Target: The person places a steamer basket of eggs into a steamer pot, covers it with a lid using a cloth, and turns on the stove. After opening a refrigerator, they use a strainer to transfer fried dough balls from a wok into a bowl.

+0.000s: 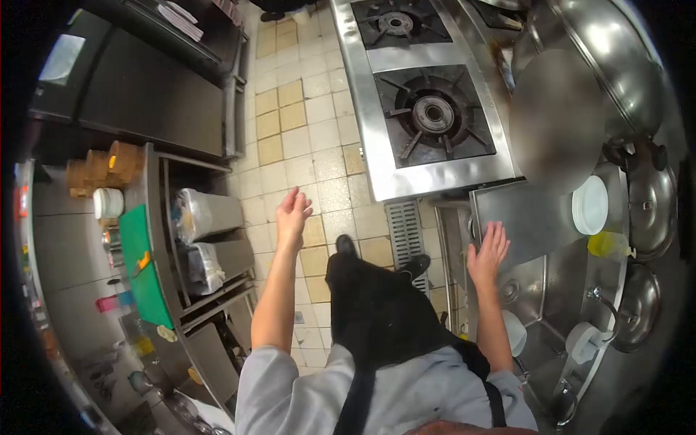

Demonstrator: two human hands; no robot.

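My left hand (293, 214) is held out over the tiled floor, fingers apart, holding nothing. On the right, my right hand (489, 251) is spread at the near edge of the steel counter (513, 217), beside the sink (533, 285); whether it touches the metal I cannot tell. Nothing is in its fingers. A stack of white plates (589, 205) lies farther right on the counter, with a yellow bottle (607, 246) just below it. The stove (446, 174) stands ahead of my right hand.
At the left is a shelved counter with a green cutting board (143, 264) and an orange-handled tool (143, 262). A drain grate (407, 235) runs along the floor near my feet. Large metal lids (650, 206) hang at the far right.
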